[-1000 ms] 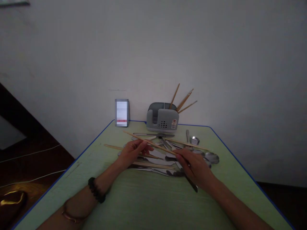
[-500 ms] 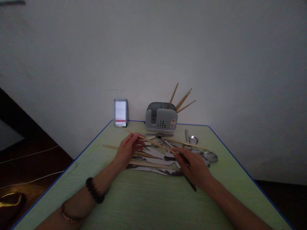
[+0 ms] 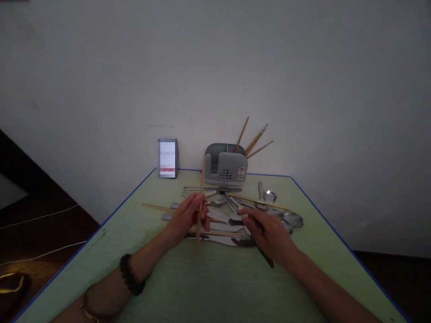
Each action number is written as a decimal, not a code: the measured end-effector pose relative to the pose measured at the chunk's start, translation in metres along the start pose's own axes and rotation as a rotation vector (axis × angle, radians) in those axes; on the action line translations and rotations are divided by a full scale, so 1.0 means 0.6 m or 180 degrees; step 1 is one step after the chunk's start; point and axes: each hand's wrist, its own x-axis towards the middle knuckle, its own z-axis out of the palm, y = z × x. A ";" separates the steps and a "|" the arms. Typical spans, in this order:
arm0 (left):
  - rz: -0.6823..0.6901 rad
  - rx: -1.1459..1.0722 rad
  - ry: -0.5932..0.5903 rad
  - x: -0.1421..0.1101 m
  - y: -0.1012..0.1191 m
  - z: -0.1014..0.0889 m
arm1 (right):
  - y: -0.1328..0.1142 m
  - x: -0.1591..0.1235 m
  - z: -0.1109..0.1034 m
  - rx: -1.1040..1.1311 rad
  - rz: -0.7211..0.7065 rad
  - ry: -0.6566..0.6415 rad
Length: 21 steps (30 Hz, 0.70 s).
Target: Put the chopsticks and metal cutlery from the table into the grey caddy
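Observation:
A wooden chopstick (image 3: pixel 202 179) is pinched in my left hand (image 3: pixel 186 214), its length pointing away from me above the table. My right hand (image 3: pixel 269 231) hovers over the right part of the cutlery pile, thumb and forefinger a little apart and nothing visible between them. Under and between both hands lie several table knives (image 3: pixel 224 228), forks (image 3: pixel 218 203) and loose chopsticks (image 3: pixel 156 207). Several metal spoons (image 3: pixel 293 220) rest just beyond my right fingers. My hands cover part of the pile.
Against the wall stands a grey cutlery holder (image 3: pixel 232 168), with several chopsticks (image 3: pixel 257 139) leaning in its right compartment. To its left a phone (image 3: pixel 167 158) is propped upright. A small square metal ladle (image 3: pixel 270 196) lies at the back right of the green table (image 3: pixel 208 282).
The chopstick has swung from lying across between both hands to pointing away from me, held by my left hand alone. My right hand has let go of it and stayed nearly in place.

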 end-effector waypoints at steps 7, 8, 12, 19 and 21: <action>-0.0036 0.1502 -0.0478 -0.017 0.002 0.015 | 0.000 0.002 0.006 0.0858 0.0488 -0.0094; 0.0133 0.1828 -0.0557 -0.018 0.003 0.017 | -0.001 0.003 0.007 0.1098 0.0575 -0.0046; 0.0578 0.2675 -0.0807 -0.022 0.011 0.019 | -0.004 0.009 0.010 0.2063 0.1127 0.0139; 0.0694 0.3224 -0.0854 -0.016 0.008 0.000 | 0.005 0.019 -0.005 0.3025 0.1545 0.1141; 0.0837 0.3279 -0.0776 -0.012 0.008 -0.005 | 0.005 0.020 -0.010 0.2955 0.1435 0.1183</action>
